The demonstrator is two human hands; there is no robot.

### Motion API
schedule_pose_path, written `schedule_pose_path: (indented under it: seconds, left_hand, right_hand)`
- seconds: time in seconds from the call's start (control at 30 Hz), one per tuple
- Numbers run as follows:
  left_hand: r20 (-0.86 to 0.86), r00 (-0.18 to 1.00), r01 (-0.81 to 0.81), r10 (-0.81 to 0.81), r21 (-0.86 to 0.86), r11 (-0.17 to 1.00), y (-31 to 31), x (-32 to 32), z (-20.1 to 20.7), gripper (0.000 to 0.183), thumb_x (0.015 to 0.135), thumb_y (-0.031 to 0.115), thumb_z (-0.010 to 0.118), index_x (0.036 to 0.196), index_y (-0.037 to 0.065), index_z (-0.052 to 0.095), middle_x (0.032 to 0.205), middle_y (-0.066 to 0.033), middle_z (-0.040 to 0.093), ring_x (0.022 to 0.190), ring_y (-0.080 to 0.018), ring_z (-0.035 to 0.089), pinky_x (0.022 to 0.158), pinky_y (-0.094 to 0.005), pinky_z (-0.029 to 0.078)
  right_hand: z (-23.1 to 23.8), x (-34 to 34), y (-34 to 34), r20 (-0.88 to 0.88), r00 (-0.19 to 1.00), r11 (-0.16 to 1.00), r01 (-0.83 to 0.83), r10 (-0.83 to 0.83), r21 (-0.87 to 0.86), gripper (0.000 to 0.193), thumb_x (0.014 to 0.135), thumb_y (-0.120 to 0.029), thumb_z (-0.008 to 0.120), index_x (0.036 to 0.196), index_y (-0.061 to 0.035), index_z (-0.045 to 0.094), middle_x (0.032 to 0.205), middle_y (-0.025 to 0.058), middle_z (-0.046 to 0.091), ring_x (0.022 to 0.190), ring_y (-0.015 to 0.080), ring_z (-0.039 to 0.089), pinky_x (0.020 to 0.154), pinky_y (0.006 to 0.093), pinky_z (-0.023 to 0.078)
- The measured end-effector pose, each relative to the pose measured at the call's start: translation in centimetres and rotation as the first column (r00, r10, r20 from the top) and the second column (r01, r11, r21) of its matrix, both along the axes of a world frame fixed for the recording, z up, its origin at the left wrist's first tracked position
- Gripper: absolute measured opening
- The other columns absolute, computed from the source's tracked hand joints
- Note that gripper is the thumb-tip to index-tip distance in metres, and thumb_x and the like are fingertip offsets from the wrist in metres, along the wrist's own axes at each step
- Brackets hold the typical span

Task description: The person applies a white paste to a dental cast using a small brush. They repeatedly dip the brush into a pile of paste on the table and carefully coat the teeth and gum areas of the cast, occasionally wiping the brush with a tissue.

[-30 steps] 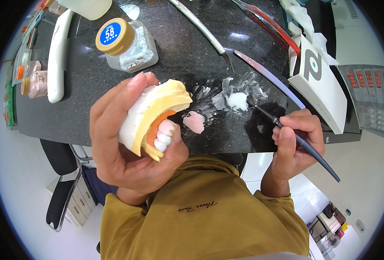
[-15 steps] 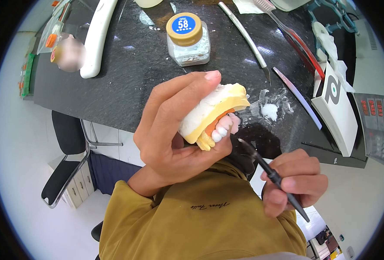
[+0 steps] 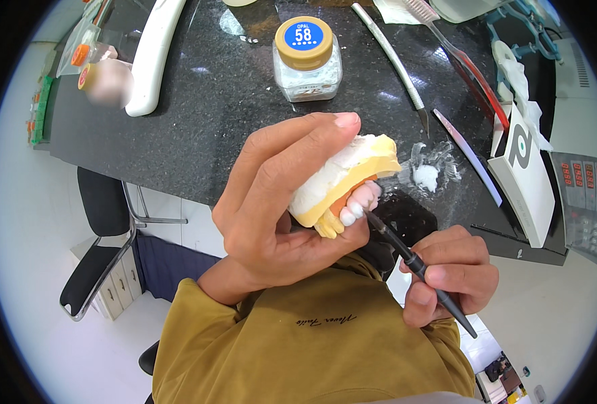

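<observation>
My left hand (image 3: 265,182) is closed around a dental model (image 3: 342,175) with a white and yellow base and an orange gum part. Along its lower right side sits a row of pinkish-white teeth (image 3: 360,202), tilted toward my right side. A slim black brush (image 3: 413,262) is pinched in my right hand (image 3: 457,276). Its tip lies at the teeth; whether it touches them is hard to tell. Right of the model, a small heap of white paste (image 3: 425,176) lies on the dark worktop (image 3: 211,128).
A gold-lidded glass jar (image 3: 306,64) of pale powder stands beyond my left hand. To the right lie a carving knife (image 3: 396,64), a lilac spatula (image 3: 467,155), a red toothbrush (image 3: 467,67) and a white box (image 3: 527,182). A white handle-like bar (image 3: 151,60) lies far left.
The brush in my right hand has moved up and left, its tip now at the teeth. My left hand and the model have shifted slightly right in the picture.
</observation>
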State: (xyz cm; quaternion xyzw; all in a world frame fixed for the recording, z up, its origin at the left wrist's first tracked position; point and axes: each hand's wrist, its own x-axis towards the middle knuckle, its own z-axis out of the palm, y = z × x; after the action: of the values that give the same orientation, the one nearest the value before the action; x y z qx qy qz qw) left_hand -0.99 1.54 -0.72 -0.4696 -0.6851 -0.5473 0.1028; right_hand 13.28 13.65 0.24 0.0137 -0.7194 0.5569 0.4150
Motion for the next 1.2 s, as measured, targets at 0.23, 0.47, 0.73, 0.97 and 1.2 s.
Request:
schedule_pose_path:
  seconds: [0.23, 0.47, 0.73, 0.97, 1.2]
  left_hand:
    - [0.003, 1.000, 0.006, -0.006, 0.009, 1.000, 0.00, -0.07, -0.09, 0.040, 0.085, 0.014, 0.067, 0.116, -0.008, 0.053, 0.109, -0.0198, 0.056, 0.095, -0.0241, 0.065, 0.080, -0.0308, 0.058]
    - [-0.005, 1.000, -0.001, 0.001, -0.003, 1.000, -0.06, -0.03, 0.02, 0.041, 0.086, 0.015, 0.066, 0.116, -0.008, 0.052, 0.110, -0.0200, 0.056, 0.095, -0.0245, 0.065, 0.081, -0.0310, 0.057]
    - [0.004, 1.000, 0.006, -0.006, -0.001, 1.000, -0.07, -0.05, -0.03, 0.040, 0.086, 0.015, 0.066, 0.116, -0.008, 0.052, 0.110, -0.0200, 0.056, 0.096, -0.0248, 0.065, 0.081, -0.0311, 0.057]
    - [0.000, 1.000, 0.016, -0.016, -0.012, 1.000, -0.25, -0.10, 0.02, 0.041, 0.085, 0.014, 0.066, 0.117, -0.008, 0.052, 0.111, -0.0203, 0.056, 0.096, -0.0250, 0.065, 0.082, -0.0314, 0.057]
    - [-0.005, 1.000, 0.014, -0.014, -0.014, 1.000, -0.16, -0.07, 0.08, 0.042, 0.085, 0.015, 0.067, 0.117, -0.007, 0.052, 0.111, -0.0203, 0.056, 0.096, -0.0248, 0.065, 0.081, -0.0309, 0.057]
  right_hand:
    - [-0.43, -0.08, -0.06, -0.058, 0.998, 1.000, 0.010, -0.011, -0.025, 0.023, 0.068, -0.001, 0.070, 0.090, 0.0004, 0.061, 0.071, 0.0110, 0.060, 0.053, 0.0190, 0.060, 0.045, 0.0247, 0.049]
    - [-0.31, -0.11, -0.02, -0.054, 0.999, 1.000, -0.007, 0.006, -0.018, 0.024, 0.067, 0.000, 0.069, 0.090, 0.0009, 0.061, 0.070, 0.0109, 0.060, 0.051, 0.0186, 0.060, 0.045, 0.0244, 0.049]
    - [-0.27, -0.01, 0.08, -0.038, 0.999, 1.000, 0.008, -0.008, -0.012, 0.024, 0.066, 0.000, 0.069, 0.088, 0.0000, 0.061, 0.068, 0.0098, 0.061, 0.051, 0.0181, 0.060, 0.045, 0.0239, 0.049]
    - [-0.22, -0.06, -0.04, -0.030, 1.000, 1.000, 0.005, -0.006, -0.031, 0.024, 0.066, 0.000, 0.069, 0.088, -0.0008, 0.062, 0.068, 0.0095, 0.061, 0.052, 0.0185, 0.061, 0.046, 0.0240, 0.048]
    - [0.10, -0.05, 0.09, 0.007, 1.000, 1.000, 0.001, -0.001, 0.002, 0.025, 0.065, 0.000, 0.070, 0.088, -0.0011, 0.062, 0.068, 0.0091, 0.061, 0.054, 0.0183, 0.061, 0.047, 0.0243, 0.048]
